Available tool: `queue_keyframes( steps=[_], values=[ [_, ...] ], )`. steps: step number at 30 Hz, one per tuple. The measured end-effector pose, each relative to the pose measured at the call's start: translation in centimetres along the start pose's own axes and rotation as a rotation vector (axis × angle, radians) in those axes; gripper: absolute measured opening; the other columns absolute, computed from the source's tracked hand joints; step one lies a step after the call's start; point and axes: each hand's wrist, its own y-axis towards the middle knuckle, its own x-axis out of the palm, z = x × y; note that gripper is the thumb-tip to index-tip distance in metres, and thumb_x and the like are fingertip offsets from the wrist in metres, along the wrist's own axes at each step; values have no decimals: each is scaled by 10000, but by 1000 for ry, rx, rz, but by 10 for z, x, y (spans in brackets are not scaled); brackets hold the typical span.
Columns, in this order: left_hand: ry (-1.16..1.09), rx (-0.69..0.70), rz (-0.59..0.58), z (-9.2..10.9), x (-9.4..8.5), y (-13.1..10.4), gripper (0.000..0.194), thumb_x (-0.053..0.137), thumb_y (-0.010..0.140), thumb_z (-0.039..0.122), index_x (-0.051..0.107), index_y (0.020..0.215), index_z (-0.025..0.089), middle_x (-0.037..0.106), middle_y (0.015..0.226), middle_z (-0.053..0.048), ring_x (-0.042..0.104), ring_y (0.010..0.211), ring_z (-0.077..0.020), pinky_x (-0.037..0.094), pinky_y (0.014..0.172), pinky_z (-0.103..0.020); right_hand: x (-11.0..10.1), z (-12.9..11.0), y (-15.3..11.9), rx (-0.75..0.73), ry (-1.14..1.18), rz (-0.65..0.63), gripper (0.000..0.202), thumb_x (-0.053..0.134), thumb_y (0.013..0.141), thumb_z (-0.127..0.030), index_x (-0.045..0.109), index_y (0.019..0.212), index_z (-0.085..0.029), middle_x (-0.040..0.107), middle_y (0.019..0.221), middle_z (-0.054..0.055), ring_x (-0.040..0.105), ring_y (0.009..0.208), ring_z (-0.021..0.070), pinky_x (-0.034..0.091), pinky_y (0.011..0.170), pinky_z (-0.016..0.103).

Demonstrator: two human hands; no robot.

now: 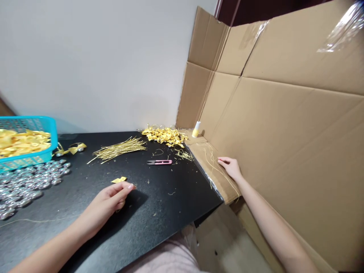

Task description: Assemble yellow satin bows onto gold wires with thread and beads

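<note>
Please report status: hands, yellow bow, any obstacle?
Left hand pinched; yellow bow just beyond, contact unclear. Right hand pinched, before cardboard panel. Pink thread snips between hands, clear of both.

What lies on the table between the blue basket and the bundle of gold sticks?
In the head view, yellow ribbons with silver beads lie between the basket and the sticks.

Pale wall [99, 57] behind black table [176, 206]; cardboard [295, 125] right.

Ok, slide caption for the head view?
Left hand beside a yellow bow, right hand by cardboard, pink scissors lying farther back on the black table.
</note>
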Motion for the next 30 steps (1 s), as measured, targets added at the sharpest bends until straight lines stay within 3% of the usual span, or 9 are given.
queue_keyframes(
  steps=[6,11,14,15,17,19,24,27,30],
  values=[
    [17,13,-14,-2,-2,1,534,691,660,662,599,833,166,274,601,77,229,511,-73,197,438,-170,-1,-19,2,24,-14,101,213,745,589,-384,757,662,-184,767,862,122,700,907,301,480,952,474],
    [134,88,-26,5,5,-5,454,662,723,617,649,804,170,399,607,41,320,521,-92,247,465,-189,23,-73,-9,-3,110,-7,283,748,622,-413,773,749,-161,764,912,132,706,902,286,520,898,441],
    [206,264,-50,29,16,-16,379,675,741,544,669,664,172,599,800,-39,505,675,-145,393,583,-221,57,-128,-34,-52,240,-208,280,775,623,-434,780,762,-191,771,889,91,716,839,238,556,817,379],
    [217,325,-63,40,20,-20,369,680,741,522,673,621,173,635,885,-63,559,778,-179,432,656,-237,68,-148,-43,-70,319,-342,274,780,637,-429,780,776,-193,770,892,90,713,835,228,557,802,374],
    [216,399,-80,66,25,-27,320,687,742,481,703,626,184,659,991,-88,595,882,-212,466,764,-275,87,-187,-56,-142,436,-534,234,778,670,-408,779,773,-198,768,878,79,703,798,194,554,772,351],
    [215,448,-111,93,26,-32,280,688,752,443,715,642,187,666,1041,-98,609,882,-206,478,776,-294,103,-220,-62,-214,502,-633,226,780,681,-393,782,803,-203,762,852,67,683,727,162,549,701,318],
    [249,631,-106,145,16,-29,205,720,743,376,726,677,181,700,923,-82,617,924,-214,471,840,-326,132,-273,-51,-314,649,-762,226,810,651,-387,781,761,-191,756,793,59,683,767,170,531,744,323],
    [270,648,-76,163,9,-24,227,717,753,373,710,669,162,682,779,-54,610,796,-180,470,758,-300,141,-290,-45,-312,728,-804,263,829,617,-395,777,757,-178,751,756,54,686,770,175,533,774,343],
    [288,687,-53,174,3,-27,235,721,758,363,705,656,152,657,699,-36,574,684,-140,454,663,-260,138,-302,-44,-342,790,-738,214,821,642,-371,773,762,-201,761,851,57,692,836,178,545,805,351]
  ],
)
